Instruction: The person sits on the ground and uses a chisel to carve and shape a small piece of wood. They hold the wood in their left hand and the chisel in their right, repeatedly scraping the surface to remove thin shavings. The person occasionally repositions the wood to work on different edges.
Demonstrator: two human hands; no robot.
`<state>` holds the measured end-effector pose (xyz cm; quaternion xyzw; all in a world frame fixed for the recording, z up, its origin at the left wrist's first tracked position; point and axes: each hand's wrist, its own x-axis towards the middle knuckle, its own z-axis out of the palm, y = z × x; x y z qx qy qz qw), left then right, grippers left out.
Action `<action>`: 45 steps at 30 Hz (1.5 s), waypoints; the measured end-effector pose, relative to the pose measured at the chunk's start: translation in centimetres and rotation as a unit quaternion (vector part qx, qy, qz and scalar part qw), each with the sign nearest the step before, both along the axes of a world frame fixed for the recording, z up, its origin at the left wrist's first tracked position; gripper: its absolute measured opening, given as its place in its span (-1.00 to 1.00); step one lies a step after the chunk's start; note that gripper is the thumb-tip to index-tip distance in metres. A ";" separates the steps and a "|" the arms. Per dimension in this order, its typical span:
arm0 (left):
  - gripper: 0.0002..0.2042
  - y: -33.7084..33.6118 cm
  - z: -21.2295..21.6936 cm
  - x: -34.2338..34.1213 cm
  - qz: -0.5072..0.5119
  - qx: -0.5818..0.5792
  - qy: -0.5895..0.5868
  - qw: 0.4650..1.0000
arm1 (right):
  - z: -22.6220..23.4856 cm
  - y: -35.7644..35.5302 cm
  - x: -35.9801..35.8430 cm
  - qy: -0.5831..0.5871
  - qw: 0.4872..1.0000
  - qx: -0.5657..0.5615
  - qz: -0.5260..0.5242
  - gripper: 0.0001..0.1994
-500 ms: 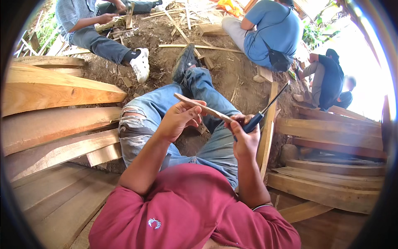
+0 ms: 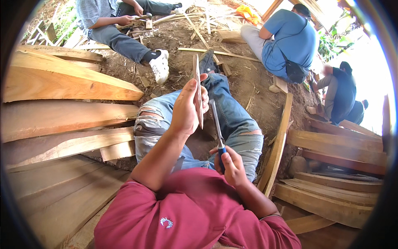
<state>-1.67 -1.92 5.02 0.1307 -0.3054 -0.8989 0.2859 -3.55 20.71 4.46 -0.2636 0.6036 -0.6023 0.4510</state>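
Observation:
Upright in my left hand is a thin, narrow piece of wood with tapered ends, gripped round its middle between thumb and fingers. My right hand is closed round the dark blue handle of a chisel. Its long metal blade points up and away from me, the tip just right of the wood and apart from it. Both hands are above my lap, the left one farther out, over my torn jeans.
Thick planks are stacked close on my left, more curved boards on my right. A long strip of wood leans beside my right leg. Ahead, several people sit on the earth floor among offcuts and shavings, one in a blue shirt.
My right hand has let go of the wood and come down toward my lap, the chisel turning from up-right to nearly straight ahead. My left hand has turned the wood upright.

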 end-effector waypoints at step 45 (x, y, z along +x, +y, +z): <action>-0.34 3.1 -0.4 3.9 -0.421 -0.135 0.038 0.896 | 7.0 0.1 -12.8 0.127 0.973 -0.012 -0.193 -0.66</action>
